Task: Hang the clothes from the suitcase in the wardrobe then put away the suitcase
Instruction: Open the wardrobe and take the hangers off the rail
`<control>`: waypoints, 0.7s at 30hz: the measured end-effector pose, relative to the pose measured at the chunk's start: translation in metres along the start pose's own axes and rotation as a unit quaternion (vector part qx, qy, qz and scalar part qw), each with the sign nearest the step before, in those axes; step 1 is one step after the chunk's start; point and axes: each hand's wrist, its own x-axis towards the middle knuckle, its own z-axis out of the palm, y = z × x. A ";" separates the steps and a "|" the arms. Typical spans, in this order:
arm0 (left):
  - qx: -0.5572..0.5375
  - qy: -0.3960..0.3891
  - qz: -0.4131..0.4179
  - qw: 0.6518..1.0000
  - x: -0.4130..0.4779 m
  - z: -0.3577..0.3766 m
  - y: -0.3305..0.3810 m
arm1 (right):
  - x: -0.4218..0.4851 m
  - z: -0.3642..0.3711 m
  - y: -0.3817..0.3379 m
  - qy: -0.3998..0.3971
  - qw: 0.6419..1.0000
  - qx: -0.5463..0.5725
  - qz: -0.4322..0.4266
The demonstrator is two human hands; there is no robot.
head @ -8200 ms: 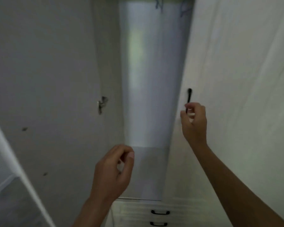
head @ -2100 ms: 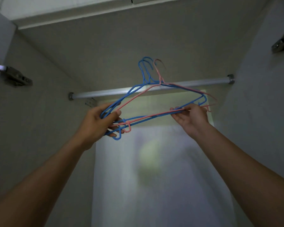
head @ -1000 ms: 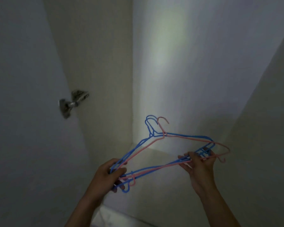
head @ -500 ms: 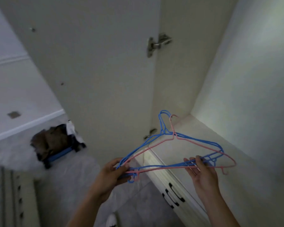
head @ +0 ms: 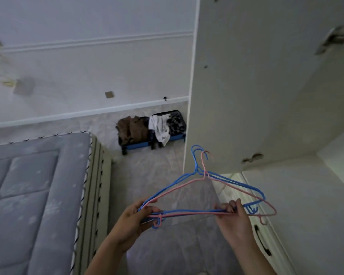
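With left hand (head: 133,219) and right hand (head: 234,219) both clamping the bundled hangers (head: 189,211), risking hooks tangling or one slipping out en route to suitcase (head: 136,146).

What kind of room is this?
Probably a bedroom: a quilted mattress on the left, an open wardrobe door on the right, and a suitcase lying open with clothes inside.

Bunched blue and pink hangers (head: 187,211) point hooks up; open suitcase (head: 136,145) lies heaped with clothes (head: 133,128).
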 end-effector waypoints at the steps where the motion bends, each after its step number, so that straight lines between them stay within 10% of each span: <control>1: -0.013 -0.004 0.000 1.000 -0.006 -0.013 0.001 | 0.001 0.007 0.016 -0.006 1.000 0.006 0.005; 21: -0.192 0.182 0.068 0.962 -0.123 -0.293 0.011 | 0.007 0.165 0.323 -0.043 0.957 -0.209 0.196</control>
